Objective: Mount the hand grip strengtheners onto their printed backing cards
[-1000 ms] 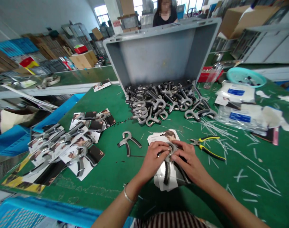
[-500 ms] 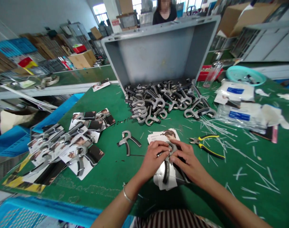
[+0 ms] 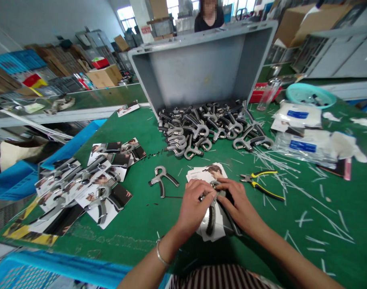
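Note:
A grey-and-black hand grip strengthener [image 3: 211,220] lies on a stack of printed cards [image 3: 197,174] in front of me, its handles toward me. My left hand [image 3: 194,200] is closed on its coiled end from the left, thumb and fingers pinched together. From the right, my right hand [image 3: 240,204] grips the same end, its thumb close to the left one. My fingers hide most of the spring. A loose hand grip [image 3: 163,178] lies left of the cards, and pliers [image 3: 255,182] with yellow-and-black handles lie open to the right.
A grey crate [image 3: 201,72] lies on its side behind a heap of hand grips [image 3: 198,126]. Carded hand grips [image 3: 102,200] are piled at the left. White zip ties [image 3: 280,160] scatter over the right side, near plastic bags [image 3: 304,146] and a turquoise bowl [image 3: 310,96]. A person [image 3: 209,18] is beyond the crate.
Both hands stay on the hand grip at the cards. My left fingers have drawn back and curled slightly, and the thumbs have shifted a little at the coiled end.

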`<state>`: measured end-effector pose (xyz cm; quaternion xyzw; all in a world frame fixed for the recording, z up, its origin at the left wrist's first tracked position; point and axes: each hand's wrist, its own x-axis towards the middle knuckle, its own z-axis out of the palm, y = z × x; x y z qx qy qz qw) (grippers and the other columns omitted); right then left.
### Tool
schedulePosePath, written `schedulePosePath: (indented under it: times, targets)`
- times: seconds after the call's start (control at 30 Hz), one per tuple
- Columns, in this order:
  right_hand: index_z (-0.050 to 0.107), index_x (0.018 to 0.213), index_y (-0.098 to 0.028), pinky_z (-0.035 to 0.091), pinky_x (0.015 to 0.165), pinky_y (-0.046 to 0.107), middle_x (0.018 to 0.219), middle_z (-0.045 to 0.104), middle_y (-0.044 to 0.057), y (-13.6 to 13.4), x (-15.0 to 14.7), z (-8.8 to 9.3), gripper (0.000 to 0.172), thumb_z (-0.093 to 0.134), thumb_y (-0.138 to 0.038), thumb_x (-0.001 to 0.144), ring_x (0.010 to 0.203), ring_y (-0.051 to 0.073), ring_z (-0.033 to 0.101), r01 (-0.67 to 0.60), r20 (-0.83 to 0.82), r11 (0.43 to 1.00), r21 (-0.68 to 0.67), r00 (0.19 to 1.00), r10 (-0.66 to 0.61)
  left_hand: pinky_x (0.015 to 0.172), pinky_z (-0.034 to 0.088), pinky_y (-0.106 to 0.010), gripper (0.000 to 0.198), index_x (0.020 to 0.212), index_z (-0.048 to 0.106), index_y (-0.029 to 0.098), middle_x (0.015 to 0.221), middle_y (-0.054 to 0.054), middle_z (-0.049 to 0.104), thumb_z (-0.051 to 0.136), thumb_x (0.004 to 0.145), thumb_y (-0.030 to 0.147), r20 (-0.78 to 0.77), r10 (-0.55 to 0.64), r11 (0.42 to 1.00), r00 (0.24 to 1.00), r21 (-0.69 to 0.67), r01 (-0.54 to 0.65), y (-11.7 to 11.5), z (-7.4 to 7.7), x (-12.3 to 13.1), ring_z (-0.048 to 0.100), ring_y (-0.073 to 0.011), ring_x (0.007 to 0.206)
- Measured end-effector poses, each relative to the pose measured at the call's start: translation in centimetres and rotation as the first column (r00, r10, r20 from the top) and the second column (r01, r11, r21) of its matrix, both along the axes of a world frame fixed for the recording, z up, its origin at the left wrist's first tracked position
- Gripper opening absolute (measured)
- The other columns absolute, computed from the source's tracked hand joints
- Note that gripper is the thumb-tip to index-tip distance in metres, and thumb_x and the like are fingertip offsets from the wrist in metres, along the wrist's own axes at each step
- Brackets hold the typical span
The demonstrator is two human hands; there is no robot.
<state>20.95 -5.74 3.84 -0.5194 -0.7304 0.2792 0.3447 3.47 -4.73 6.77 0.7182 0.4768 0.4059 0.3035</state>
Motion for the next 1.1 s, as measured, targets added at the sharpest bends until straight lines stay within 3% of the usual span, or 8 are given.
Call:
schedulePosePath:
  times: [0.17,0.27,0.4,0.53,0.67,0.8,0.93,1.1]
  targets:
    - [0.054,0.123,-0.025,0.031,0.108,0.049,0.137,0.053,0.009,0.2,-0.3,-0.5,0.029,0.051,-0.019,0.094,0.130,0.026,0.043,-0.014,0.026,0.998,0.068,1.000,0.013,0.089,0.037,-0.039,0.014,0.086,0.063,0.017,0.090,-0.005,0.068,0.051,0.092,0.014,-0.185,-0.078,0.973,0.980,0.202,0.115,-3.8,-0.4,1.0,0.056,-0.0201,0.091]
    - [0.053,0.126,-0.027,0.032,0.108,0.049,0.139,0.053,0.008,0.3,-0.3,-0.4,0.034,0.052,-0.019,0.094,0.129,0.026,0.044,-0.030,0.035,0.998,0.056,0.999,0.028,0.090,0.037,-0.040,0.016,0.087,0.062,0.017,0.091,-0.005,0.068,0.047,0.092,0.012,-0.270,-0.195,0.952,0.943,0.180,0.249,-4.9,-0.9,0.5,0.056,-0.0204,0.091]
    - [0.054,0.123,-0.026,0.032,0.107,0.049,0.135,0.055,0.007,0.4,-0.4,-0.6,0.030,0.053,-0.021,0.094,0.127,0.026,0.045,-0.021,0.011,0.998,0.062,1.000,0.020,0.090,0.038,-0.037,0.013,0.085,0.061,0.018,0.088,-0.004,0.067,0.051,0.093,0.014,-0.168,-0.085,0.980,0.982,0.166,0.113,-5.0,-1.4,0.2,0.056,-0.0181,0.091]
    - [0.057,0.115,-0.025,0.033,0.105,0.048,0.131,0.056,0.007,0.5,-0.4,-0.6,0.022,0.056,-0.022,0.093,0.123,0.026,0.046,0.005,0.005,0.997,0.075,1.000,-0.005,0.089,0.039,-0.038,0.010,0.089,0.063,0.018,0.093,-0.004,0.067,0.054,0.092,0.014,-0.370,-0.185,0.956,0.911,0.148,0.254,-5.9,-2.3,0.7,0.055,-0.0196,0.091]
    - [0.057,0.109,-0.023,0.037,0.099,0.045,0.120,0.060,0.008,-1.3,0.8,1.1,0.015,0.054,-0.024,0.095,0.114,0.026,0.050,-0.023,0.049,0.994,0.106,0.999,0.018,0.097,0.039,-0.042,0.024,0.113,0.059,0.019,0.114,-0.008,0.062,0.061,0.090,0.027,-0.377,-0.024,0.991,0.926,0.114,0.072,-7.3,-1.8,-0.9,0.052,-0.0243,0.109]
    - [0.061,0.098,-0.022,0.041,0.082,0.039,0.091,0.065,0.006,-4.5,1.3,3.0,0.009,0.053,-0.020,0.095,0.090,0.025,0.053,-0.237,0.313,0.970,0.045,0.926,0.212,0.089,0.044,-0.045,0.046,0.114,0.053,0.016,0.111,-0.012,0.059,0.071,0.081,0.043,-0.403,0.090,0.996,0.911,0.014,-0.092,-8.3,-1.1,-2.9,0.052,-0.0282,0.102]
    - [0.063,0.079,-0.019,0.039,0.076,0.042,0.077,0.063,0.007,-6.0,-0.5,3.0,0.013,0.059,-0.007,0.084,0.078,0.026,0.051,-0.292,0.620,0.948,0.125,0.769,0.155,0.088,0.044,-0.044,0.018,0.101,0.055,0.019,0.099,-0.008,0.058,0.063,0.085,0.025,-0.435,0.002,0.993,0.900,-0.108,-0.055,-8.4,-1.6,-2.9,0.053,-0.0259,0.095]
    - [0.063,0.075,-0.015,0.040,0.075,0.043,0.076,0.063,0.012,-5.2,-2.5,3.2,0.014,0.058,-0.003,0.080,0.080,0.028,0.053,-0.303,0.704,0.944,0.130,0.698,0.128,0.083,0.045,-0.039,0.006,0.095,0.054,0.019,0.092,-0.007,0.057,0.054,0.089,0.018,-0.398,0.056,0.996,0.916,-0.047,-0.081,-8.5,-2.5,-2.3,0.052,-0.0237,0.090]
